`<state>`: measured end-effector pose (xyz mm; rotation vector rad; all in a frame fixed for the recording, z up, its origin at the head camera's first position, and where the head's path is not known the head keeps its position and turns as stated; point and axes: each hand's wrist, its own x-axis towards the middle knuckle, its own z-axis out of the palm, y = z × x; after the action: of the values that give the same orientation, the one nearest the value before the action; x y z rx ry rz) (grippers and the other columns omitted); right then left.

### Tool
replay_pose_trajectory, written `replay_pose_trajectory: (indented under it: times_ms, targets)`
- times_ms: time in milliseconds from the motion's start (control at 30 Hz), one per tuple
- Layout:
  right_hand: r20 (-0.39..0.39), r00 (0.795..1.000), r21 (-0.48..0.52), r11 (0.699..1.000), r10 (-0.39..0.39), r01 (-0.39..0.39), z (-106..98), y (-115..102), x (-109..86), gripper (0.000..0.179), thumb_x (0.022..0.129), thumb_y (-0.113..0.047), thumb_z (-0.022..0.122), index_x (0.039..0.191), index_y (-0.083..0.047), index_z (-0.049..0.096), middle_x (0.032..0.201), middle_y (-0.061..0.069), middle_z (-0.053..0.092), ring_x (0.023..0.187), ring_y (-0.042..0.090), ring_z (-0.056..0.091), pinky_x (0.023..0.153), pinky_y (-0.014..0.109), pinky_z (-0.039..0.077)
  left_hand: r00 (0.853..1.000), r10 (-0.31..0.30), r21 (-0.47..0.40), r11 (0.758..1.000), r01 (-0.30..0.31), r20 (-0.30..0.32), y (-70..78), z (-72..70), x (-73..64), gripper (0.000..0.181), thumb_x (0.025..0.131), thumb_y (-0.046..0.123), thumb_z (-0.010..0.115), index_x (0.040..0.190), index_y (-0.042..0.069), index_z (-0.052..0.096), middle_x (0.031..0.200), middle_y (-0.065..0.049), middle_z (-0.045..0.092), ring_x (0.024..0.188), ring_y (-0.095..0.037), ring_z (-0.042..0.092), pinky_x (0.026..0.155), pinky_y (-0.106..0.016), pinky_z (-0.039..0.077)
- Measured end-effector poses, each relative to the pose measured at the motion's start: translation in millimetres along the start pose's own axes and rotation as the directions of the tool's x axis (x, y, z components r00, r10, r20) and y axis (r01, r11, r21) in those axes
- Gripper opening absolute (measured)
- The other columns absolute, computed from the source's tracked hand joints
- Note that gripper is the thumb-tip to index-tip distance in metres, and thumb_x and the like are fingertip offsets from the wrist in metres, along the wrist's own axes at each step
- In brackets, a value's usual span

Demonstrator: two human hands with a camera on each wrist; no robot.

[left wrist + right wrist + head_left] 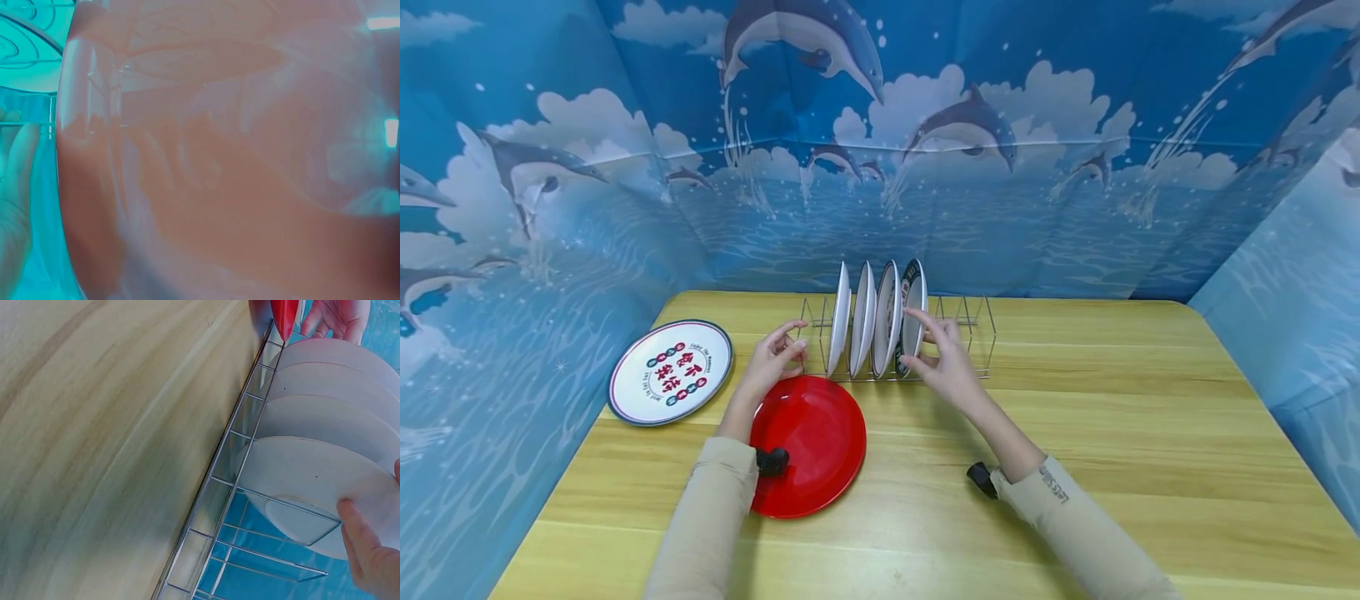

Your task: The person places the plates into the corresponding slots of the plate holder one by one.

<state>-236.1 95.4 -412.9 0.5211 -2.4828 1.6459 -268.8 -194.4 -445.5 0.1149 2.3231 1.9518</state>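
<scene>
While the right hand (951,367) touched the rightmost plate (914,325) in the wire rack (235,486) with spread fingers, the left hand (769,360) hung loosely parted at the rack's left end, its grip unclear.

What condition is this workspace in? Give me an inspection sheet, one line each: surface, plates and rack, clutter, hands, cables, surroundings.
Surface: light wood-grain table.
Plates and rack: four plates stand on edge in the wire rack; a red plate lies in front of its left end, a white printed plate farther left.
Clutter: nothing seen.
Left hand: at the rack's left end; cannot tell whether it grips the wire.
Right hand: fingers spread, touching the rightmost standing plate.
Cables: nothing seen; a small black device shows at each wrist.
Surroundings: blue backdrop with dolphins and clouds, behind and at both sides.
</scene>
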Motion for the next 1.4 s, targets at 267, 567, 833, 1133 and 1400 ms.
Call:
replay_pose_trajectory:
  times_ms: [267,567,833,1133,1400]
  targets:
    - [-0.015,1.000,0.103,0.995,0.002,-0.001,-4.6,4.5,-13.2,0.081,0.083,-0.007,0.066,0.145,-0.029,0.020,0.133,0.023,0.032,0.116,0.041,0.045,0.090,0.046,0.046,0.999,0.021,0.118,0.993,-0.018,-0.027,5.9,5.5,-3.2,0.047,0.093,0.016,0.053,0.138,0.014,0.039,0.101,-0.021,0.051,0.102,-0.040,0.053,0.084,-0.047,0.049]
    - [-0.119,0.977,0.303,0.943,0.179,-0.136,6.9,3.5,-44.5,0.048,0.082,0.008,0.060,0.123,0.003,0.036,0.118,0.026,0.044,0.108,0.042,0.048,0.090,0.042,0.047,0.997,0.035,0.161,0.987,-0.023,-0.074,16.6,-15.3,-47.2,0.068,0.093,0.020,0.054,0.146,0.019,0.013,0.137,-0.024,0.030,0.128,-0.041,0.029,0.099,-0.056,0.034]
    - [0.186,0.921,0.279,0.880,0.342,-0.384,31.1,6.1,-61.7,0.050,0.084,-0.003,0.061,0.129,-0.009,0.039,0.122,0.028,0.044,0.104,0.036,0.054,0.078,0.044,0.052,0.980,-0.117,0.226,0.962,0.153,-0.163,9.9,-50.9,-99.8,0.071,0.093,0.030,0.053,0.147,0.018,0.009,0.143,-0.024,0.021,0.130,-0.043,0.025,0.099,-0.057,0.033]
    - [0.463,0.806,0.342,0.764,0.370,-0.547,56.5,1.7,-64.1,0.060,0.087,-0.011,0.060,0.139,-0.015,0.029,0.123,0.027,0.041,0.099,0.031,0.057,0.082,0.048,0.050,0.964,-0.260,0.212,0.941,0.265,-0.054,-11.5,-62.8,-135.5,0.072,0.092,0.031,0.053,0.147,0.017,0.008,0.138,-0.025,0.025,0.119,-0.044,0.039,0.089,-0.046,0.047]
    - [0.520,0.756,0.393,0.675,0.397,-0.624,71.5,0.9,-60.7,0.062,0.088,-0.009,0.058,0.141,-0.017,0.027,0.114,0.020,0.050,0.086,0.021,0.061,0.075,0.045,0.053,0.933,-0.353,0.010,0.936,0.353,0.063,-25.5,-63.0,-146.9,0.079,0.087,0.017,0.062,0.146,0.019,0.011,0.132,-0.022,0.032,0.099,-0.025,0.055,0.075,-0.044,0.054]
